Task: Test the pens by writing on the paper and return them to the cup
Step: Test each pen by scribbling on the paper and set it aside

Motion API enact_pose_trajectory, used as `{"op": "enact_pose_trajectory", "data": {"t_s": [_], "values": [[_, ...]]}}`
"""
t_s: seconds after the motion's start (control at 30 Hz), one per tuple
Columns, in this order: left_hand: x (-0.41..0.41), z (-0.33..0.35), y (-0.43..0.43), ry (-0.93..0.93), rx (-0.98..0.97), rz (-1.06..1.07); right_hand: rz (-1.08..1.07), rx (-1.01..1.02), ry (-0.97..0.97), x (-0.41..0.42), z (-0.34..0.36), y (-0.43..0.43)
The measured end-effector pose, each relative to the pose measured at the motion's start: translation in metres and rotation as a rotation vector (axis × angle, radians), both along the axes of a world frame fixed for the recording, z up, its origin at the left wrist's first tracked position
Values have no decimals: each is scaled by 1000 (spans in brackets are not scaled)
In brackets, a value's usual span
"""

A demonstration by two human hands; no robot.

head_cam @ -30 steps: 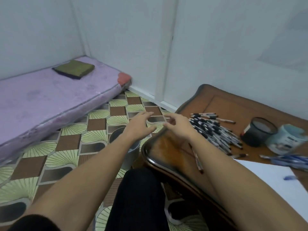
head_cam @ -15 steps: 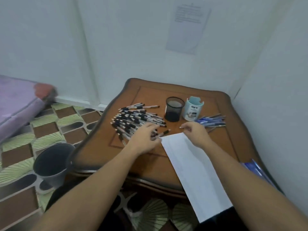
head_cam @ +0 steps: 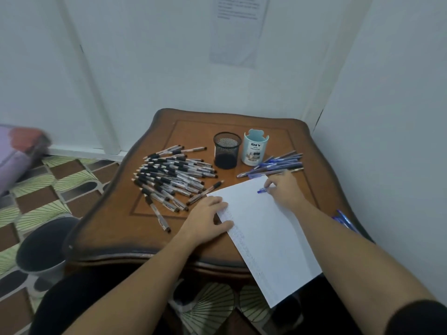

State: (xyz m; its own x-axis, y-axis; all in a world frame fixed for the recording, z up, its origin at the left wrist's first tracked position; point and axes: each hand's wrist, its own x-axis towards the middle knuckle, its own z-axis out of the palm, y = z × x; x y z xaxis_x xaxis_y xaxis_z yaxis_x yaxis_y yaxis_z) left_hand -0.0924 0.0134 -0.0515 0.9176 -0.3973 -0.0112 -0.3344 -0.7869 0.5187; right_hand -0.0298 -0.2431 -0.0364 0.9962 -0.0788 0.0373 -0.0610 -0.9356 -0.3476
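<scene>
our right hand [head_cam: 285, 192] pinches a blue pen [head_cam: 263, 189], its tip on the upper part of the white paper [head_cam: 266, 233]. our left hand [head_cam: 205, 221] lies flat, fingers straight, pressing the paper's left edge. beyond the paper stand a black mesh cup [head_cam: 227, 151] and a pale blue cup [head_cam: 255, 151] labelled "diy"; its smaller print is unreadable. black pens [head_cam: 174, 175] lie heaped to the left, blue pens [head_cam: 278, 165] to the right.

Blue pen [head_cam: 264, 189], white paper [head_cam: 266, 228], black mesh cup [head_cam: 227, 151], brown table [head_cam: 116, 228]

Pen pile [head_cam: 173, 176] left on table [head_cam: 116, 228] — holder [head_cam: 227, 150], cup [head_cam: 256, 147] behind paper [head_cam: 266, 226]; loose pens [head_cam: 278, 164] right of cup.
</scene>
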Motion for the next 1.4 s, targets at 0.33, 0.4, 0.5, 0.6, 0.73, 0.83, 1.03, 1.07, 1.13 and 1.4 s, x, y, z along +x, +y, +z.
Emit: {"op": "enact_pose_trajectory", "data": {"t_s": [0.33, 0.4, 0.5, 0.6, 0.73, 0.83, 1.03, 1.07, 1.13, 1.4], "values": [[-5, -7, 1, -79, 76, -13, 177, 177, -36, -43, 46, 24], [-6, -6, 1, -80, 90, -15, 206, 176, -65, -53, 50, 29], [-6, -6, 0, -80, 114, -22, 203, 145, -48, -66, 52, 34], [-6, -5, 1, -76, 128, -27, 205, 224, -97, -78, 47, 34], [-7, -5, 3, -56, 148, -48, -35, 797, -205, -87, 38, 34], [-6, -5, 3, -51, 158, -48, -156, 1112, -145, -94, 35, 34], [-6, -4, 2, -48, 155, -34, -109, 1234, 125, -113, 11, 37], [-6, -4, 2, -47, 153, -36, -72, 1243, 109, -115, 7, 39], [-7, -4, 2, -44, 149, -34, -47, 1225, 85, -116, 3, 43], [-7, -4, 2, -52, 155, -21, -11, 1024, 85, -120, -8, 49]]}}
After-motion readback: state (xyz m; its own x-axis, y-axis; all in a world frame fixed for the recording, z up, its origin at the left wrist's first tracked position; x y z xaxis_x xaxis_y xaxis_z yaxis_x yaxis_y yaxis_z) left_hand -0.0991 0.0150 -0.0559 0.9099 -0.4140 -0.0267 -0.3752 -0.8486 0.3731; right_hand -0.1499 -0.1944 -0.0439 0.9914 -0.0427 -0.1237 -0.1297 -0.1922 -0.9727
